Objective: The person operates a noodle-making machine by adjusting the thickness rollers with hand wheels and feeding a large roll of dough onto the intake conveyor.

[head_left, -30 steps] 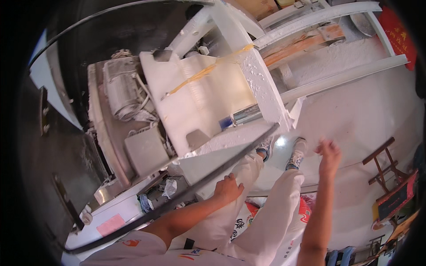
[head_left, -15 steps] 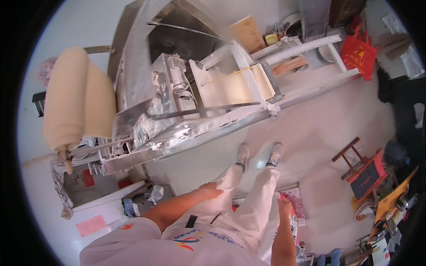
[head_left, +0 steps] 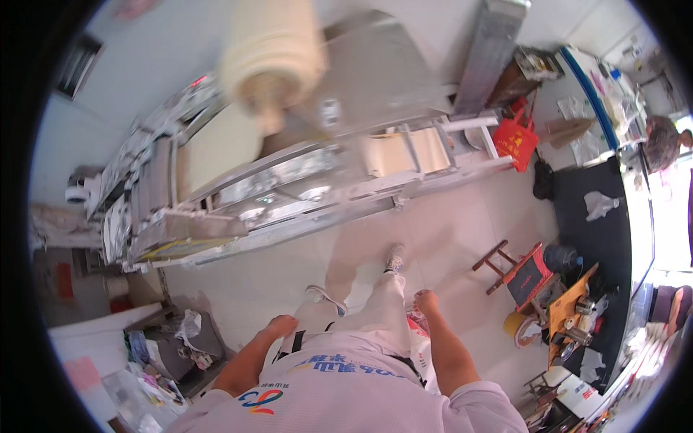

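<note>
My left hand [head_left: 280, 326] hangs beside my left thigh, loosely open with nothing visible in it. My right hand [head_left: 426, 300] is low beside my right leg, fingers loosely bent and apart, also empty. Ahead of me stands a long pale metal machine [head_left: 289, 202] dusted white, with cream sheets [head_left: 426, 150] on it. At the top centre a thick cream roll [head_left: 271, 47] on a spindle looms close to the camera, blurred. Neither hand touches the machine.
A wooden folding chair [head_left: 527, 278], blue water jug [head_left: 561, 258] and cluttered wooden board [head_left: 561, 321] are at right, beside a dark counter [head_left: 585, 231]. A red bag [head_left: 514, 146] hangs at the machine's end. What looks like a person [head_left: 660, 144] is at far right. Clutter [head_left: 180, 339] fills the lower left.
The view has swung across the room, showing the whole machine and the right-hand counter. The cream roll now sits at top centre. My feet have shifted and my hands are lower, near my thighs.
</note>
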A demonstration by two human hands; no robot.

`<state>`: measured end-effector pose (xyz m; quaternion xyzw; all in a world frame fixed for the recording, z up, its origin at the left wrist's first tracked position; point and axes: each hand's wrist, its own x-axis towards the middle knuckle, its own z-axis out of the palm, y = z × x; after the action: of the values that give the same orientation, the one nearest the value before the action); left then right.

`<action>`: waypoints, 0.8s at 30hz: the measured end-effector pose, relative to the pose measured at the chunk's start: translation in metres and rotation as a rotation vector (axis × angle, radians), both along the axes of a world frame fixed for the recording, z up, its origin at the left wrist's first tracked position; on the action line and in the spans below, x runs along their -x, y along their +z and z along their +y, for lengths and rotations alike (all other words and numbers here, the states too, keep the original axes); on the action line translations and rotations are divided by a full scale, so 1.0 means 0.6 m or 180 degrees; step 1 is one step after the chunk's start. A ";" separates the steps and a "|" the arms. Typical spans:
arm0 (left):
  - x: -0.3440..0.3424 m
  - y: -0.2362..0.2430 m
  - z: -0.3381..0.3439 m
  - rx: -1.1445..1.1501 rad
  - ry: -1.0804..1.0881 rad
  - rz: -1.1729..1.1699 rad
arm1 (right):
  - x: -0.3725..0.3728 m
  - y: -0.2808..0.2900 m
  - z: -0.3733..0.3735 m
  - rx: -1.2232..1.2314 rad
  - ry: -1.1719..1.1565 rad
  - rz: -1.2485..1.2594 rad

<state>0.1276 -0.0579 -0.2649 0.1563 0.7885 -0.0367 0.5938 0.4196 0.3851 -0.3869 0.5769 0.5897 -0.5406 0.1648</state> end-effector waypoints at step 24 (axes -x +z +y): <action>-0.054 -0.005 -0.685 -0.1197 0.4044 0.0686 | 0.680 0.133 -0.627 -0.0566 0.5774 -0.0287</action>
<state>0.1601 -0.4690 -0.2678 -0.2419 0.7751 0.4426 0.3807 0.0116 0.0088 -0.3069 -0.0768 0.8496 -0.1331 0.5046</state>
